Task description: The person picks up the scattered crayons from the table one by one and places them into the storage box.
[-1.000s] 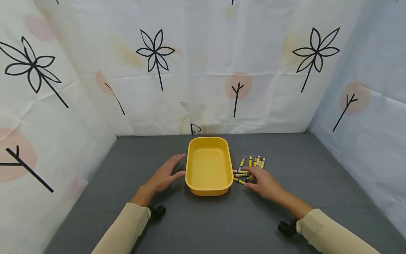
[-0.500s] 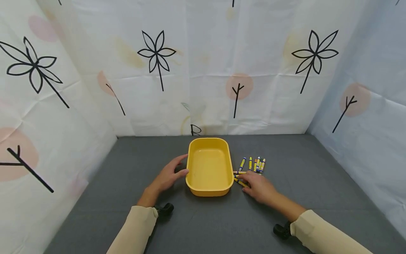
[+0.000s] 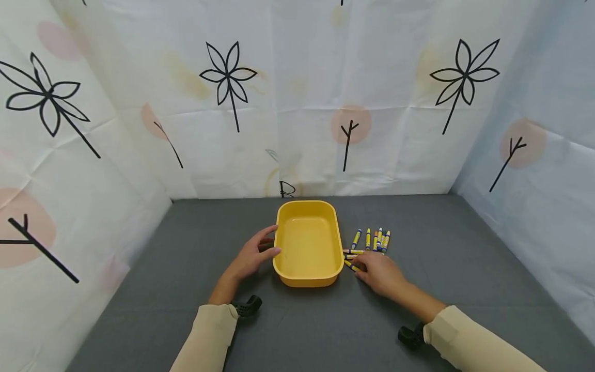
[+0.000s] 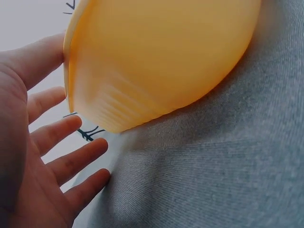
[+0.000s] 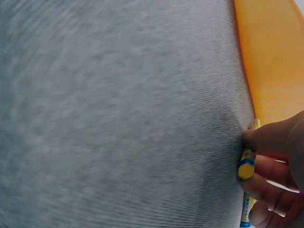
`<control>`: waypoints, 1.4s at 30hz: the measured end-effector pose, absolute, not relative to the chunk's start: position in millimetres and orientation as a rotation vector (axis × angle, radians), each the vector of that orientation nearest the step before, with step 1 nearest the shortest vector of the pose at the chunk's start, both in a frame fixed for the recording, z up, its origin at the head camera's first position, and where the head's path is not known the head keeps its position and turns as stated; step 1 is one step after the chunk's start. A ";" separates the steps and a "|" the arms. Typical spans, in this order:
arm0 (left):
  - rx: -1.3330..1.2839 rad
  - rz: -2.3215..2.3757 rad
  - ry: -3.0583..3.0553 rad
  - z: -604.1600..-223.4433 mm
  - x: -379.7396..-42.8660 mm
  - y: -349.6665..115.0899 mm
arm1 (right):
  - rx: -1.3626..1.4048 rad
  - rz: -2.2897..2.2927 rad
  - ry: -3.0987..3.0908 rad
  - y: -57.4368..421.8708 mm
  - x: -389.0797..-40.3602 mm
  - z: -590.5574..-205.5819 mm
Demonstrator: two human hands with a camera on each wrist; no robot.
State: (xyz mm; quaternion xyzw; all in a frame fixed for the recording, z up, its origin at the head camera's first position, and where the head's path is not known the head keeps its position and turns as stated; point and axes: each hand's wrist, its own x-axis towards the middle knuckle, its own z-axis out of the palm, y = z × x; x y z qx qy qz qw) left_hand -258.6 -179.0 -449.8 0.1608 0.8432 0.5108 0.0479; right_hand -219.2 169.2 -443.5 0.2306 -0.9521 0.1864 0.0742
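Note:
A yellow plastic tub (image 3: 308,282) stands on the grey table. My left hand (image 3: 248,261) is at its left side, with thumb and a fingertip right at the rim; the left wrist view shows the other fingers spread beside the tub's wall (image 4: 156,61). Against the tub's right side lie several yellow and blue crayons (image 3: 354,251). My right hand (image 3: 380,274) is low over the nearest of these, thumb and fingers around one crayon (image 5: 246,170) in the right wrist view. Part of that crayon is hidden by the thumb.
Beyond my right hand, several more crayons (image 3: 368,238) lie side by side, pointing away from me. A white cloth (image 3: 297,150) with flower drawings hangs behind the grey table (image 3: 297,330) and along both its sides.
My left hand has moved right, up to the tub's rim. My right hand has shifted slightly left and nearer, onto the closest crayon. The tub has stayed in place.

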 end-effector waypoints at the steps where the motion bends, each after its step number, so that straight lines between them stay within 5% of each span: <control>1: 0.483 1.568 2.560 -445.4 -256.1 -177.8 | 0.683 0.572 -2.862 169.9 -220.1 -442.8; 20: 0.464 1.626 2.504 -420.5 -240.7 -169.5 | 0.558 0.706 -2.763 190.1 -247.8 -393.7; 42: 0.510 1.662 2.494 -423.2 -236.8 -172.0 | 0.849 0.601 -2.826 144.6 -304.1 -322.0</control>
